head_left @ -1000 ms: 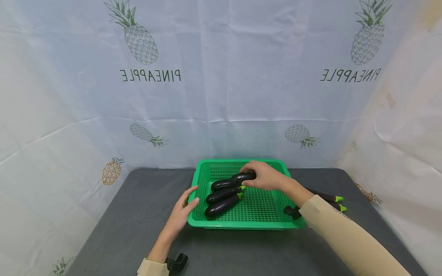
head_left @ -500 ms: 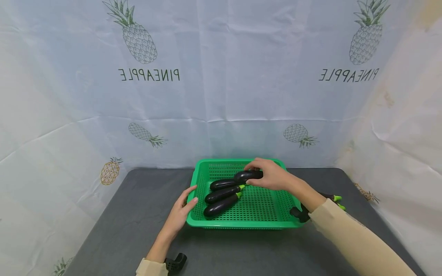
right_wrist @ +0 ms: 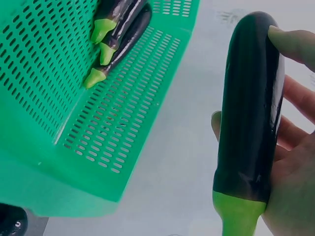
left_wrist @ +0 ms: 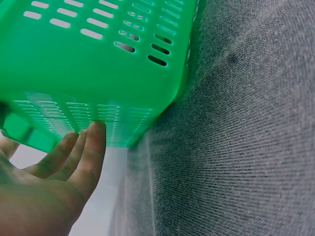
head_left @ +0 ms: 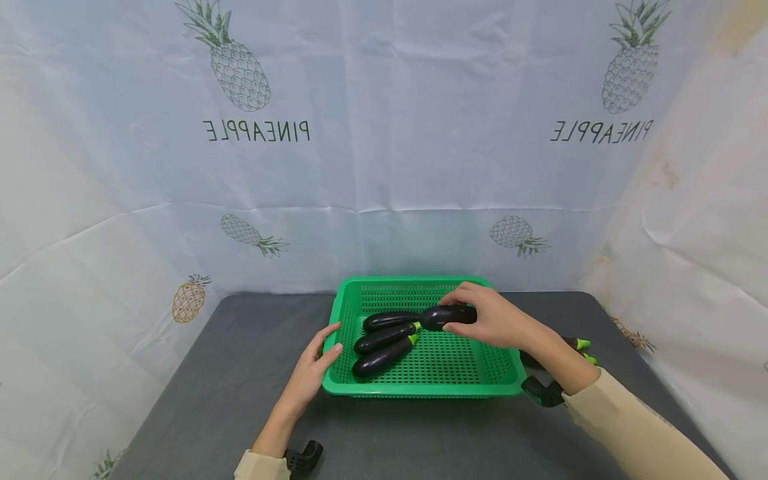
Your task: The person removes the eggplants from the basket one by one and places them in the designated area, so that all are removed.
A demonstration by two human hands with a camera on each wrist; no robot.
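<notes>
My right hand point(head_left: 501, 323) grips a dark eggplant point(head_left: 441, 318) near its stem end, with the blunt end pointing left, above the basket. In the right wrist view, thumb and fingers are round that eggplant point(right_wrist: 251, 103), and its green stem points down. Several dark eggplants are in the green plastic basket point(head_left: 426, 390); three of them show, with one eggplant point(head_left: 384, 357) nearest me. My left hand point(head_left: 307, 370) rests at the basket's left rim. Its fingers point(left_wrist: 91, 152) look loosely straight against the outer wall in the left wrist view; the thumb is hidden there.
At least two eggplants point(head_left: 582, 344) lie on the grey table point(head_left: 252, 360) right of the basket, partly covered by my right forearm. Behind the table hangs a white cloth point(head_left: 384, 167) printed with pineapples, and cloth walls stand at both sides.
My right hand has moved right and a little towards me, carrying the eggplant away from above the other eggplants. The left hand keeps its place at the rim.
</notes>
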